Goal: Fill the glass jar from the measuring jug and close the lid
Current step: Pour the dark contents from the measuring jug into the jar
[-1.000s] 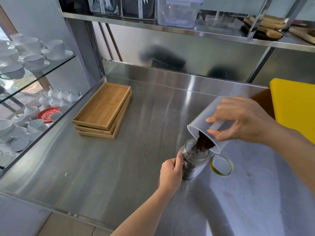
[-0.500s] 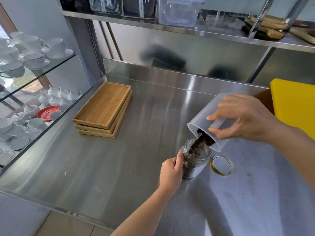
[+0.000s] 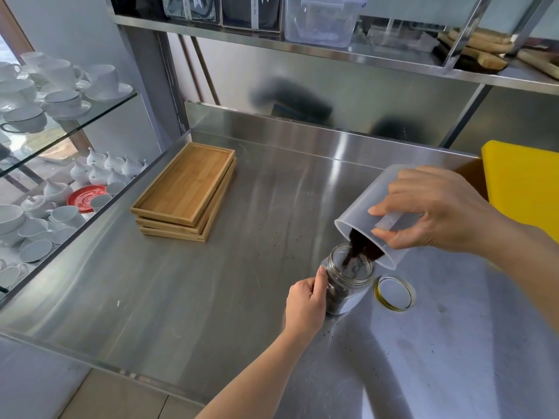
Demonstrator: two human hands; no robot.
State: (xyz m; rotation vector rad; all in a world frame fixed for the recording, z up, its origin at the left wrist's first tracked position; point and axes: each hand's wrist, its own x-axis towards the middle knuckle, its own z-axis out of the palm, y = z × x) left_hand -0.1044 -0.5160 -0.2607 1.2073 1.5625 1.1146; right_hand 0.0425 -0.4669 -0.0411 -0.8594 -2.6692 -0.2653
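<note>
- The glass jar (image 3: 344,285) stands upright and open on the steel counter (image 3: 211,297), partly filled with dark grounds (image 3: 361,251).
- The left hand (image 3: 305,303) wraps around the jar's near-left side, thumb pressed along the glass just under the rim; its other fingers are hidden behind the jar.
- Directly above that grip, the measuring jug (image 3: 375,213), translucent plastic, is tipped steeply, its mouth facing down and left over the jar's opening.
- A stream of the dark grounds falls from the jug's lower lip into the jar's mouth.
- The right hand (image 3: 438,210) clasps the jug from the top and right, fingers curled over its wall and handle, thumb below.
- Just to the right of the held jar, the lid (image 3: 394,293) lies flat on the counter, gold-rimmed, apart from the glass.
- Dark specks lie scattered on the steel near the jar's base.
- Well to the left of the left hand, stacked wooden trays (image 3: 186,189) rest on the counter.
- Behind the right hand, a yellow board (image 3: 526,182) stands at the counter's edge.
</note>
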